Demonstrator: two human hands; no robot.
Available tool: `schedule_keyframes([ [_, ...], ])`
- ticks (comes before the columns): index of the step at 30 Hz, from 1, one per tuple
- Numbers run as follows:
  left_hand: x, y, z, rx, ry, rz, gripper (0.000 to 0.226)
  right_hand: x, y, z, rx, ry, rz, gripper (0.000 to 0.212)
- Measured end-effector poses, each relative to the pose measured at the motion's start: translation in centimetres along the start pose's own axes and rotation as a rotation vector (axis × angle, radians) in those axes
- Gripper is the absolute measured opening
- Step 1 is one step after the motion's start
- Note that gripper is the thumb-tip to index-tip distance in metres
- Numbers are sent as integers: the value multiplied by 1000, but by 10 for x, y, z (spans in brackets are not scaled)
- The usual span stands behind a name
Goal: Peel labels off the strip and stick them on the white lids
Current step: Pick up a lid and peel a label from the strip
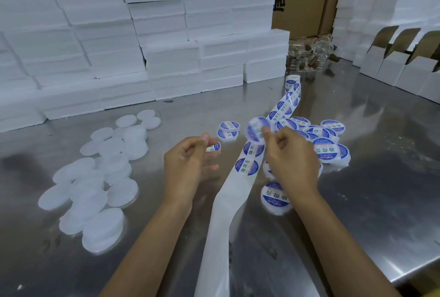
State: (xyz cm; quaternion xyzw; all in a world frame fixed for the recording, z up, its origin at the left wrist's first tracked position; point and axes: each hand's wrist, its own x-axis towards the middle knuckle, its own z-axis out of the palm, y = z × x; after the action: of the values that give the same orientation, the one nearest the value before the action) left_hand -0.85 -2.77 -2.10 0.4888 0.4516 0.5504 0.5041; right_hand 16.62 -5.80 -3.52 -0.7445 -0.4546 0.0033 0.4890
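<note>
We see the label (pixel 256 132) at the right hand (pixel 294 156) only as a motion blur, its print unreadable. The left hand (pixel 188 163) covers most of a lid (pixel 214 147), the right hand hides several more, and the strip (pixel 221 220) is cut off by the lower edge.

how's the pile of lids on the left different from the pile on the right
The left pile of lids is plain white with no labels; the right pile of lids carries round blue-and-white labels on top. The left pile lies beyond the left hand, spread wide over the steel table, partly stacked; the right pile crowds near the label strip, partly behind the right hand. Both hold the same round, shallow white lids.
</note>
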Motion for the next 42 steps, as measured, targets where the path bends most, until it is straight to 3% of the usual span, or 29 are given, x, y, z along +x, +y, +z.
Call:
schedule_keyframes([
  [3, 7, -3, -5, 75, 42, -15, 29, 14, 17, -12, -105, 214, 166, 52],
  [8, 15, -9, -10, 92, 53, -79, 37, 25, 37, -21, -162, 255, 304, 52],
  [11, 18, -9, -14, 71, 63, -122, 35, 24, 36, -21, -154, 254, 276, 46],
  [14, 19, -9, -14, 87, 98, -123, 35, 15, 25, -17, -151, 245, 106, 43],
  [20, 30, -8, -31, 261, 219, 14, 33, -7, -12, 8, -126, -15, -332, 28],
  [23, 38, -9, -47, 423, 249, 76, 26, 2, -40, 33, -104, -201, -420, 19],
  [27, 50, -16, -60, 556, 293, 63, 16, 32, -79, 93, 11, -533, -344, 6],
  [32, 63, -22, -61, 624, 357, 53, 18, 56, -107, 179, 61, -718, -250, 27],
  [37, 71, -26, -62, 614, 390, 67, 19, 63, -123, 240, 73, -770, -187, 48],
  [42, 75, -27, -63, 592, 401, 99, 16, 60, -135, 267, 56, -742, -126, 47],
])
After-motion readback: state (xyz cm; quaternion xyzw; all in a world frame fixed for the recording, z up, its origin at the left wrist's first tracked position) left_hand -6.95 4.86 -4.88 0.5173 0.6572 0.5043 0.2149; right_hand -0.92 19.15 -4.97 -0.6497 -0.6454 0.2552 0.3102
